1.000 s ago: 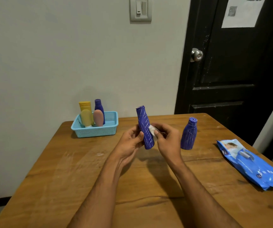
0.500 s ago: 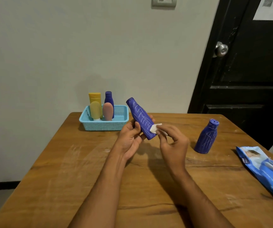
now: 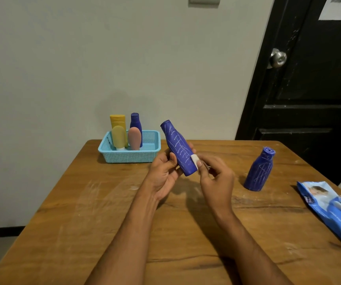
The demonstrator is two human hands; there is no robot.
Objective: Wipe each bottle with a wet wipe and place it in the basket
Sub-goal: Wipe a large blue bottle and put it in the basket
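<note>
Wiping is under way: the left hand [image 3: 163, 173] grips the tilted blue bottle [image 3: 178, 148] above the table [image 3: 103, 212], the right hand's [image 3: 216, 179] fingers [image 3: 199, 163] pinch a wet wipe [image 3: 194, 160] against it. Next likely: finish, then the basket [image 3: 130, 156].

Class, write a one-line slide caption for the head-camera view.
Left hand grips a scribbled blue bottle while the right hand pinches a wipe against it.

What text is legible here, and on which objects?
Nothing reads cleanly.
Wet wipe pack: white brand lettering, too blurred to read.
Paper on door: print cut off and blurred.
Held bottle, standing bottle: only scribbled lines, no words.
Basket bottles: no visible labels.
</note>
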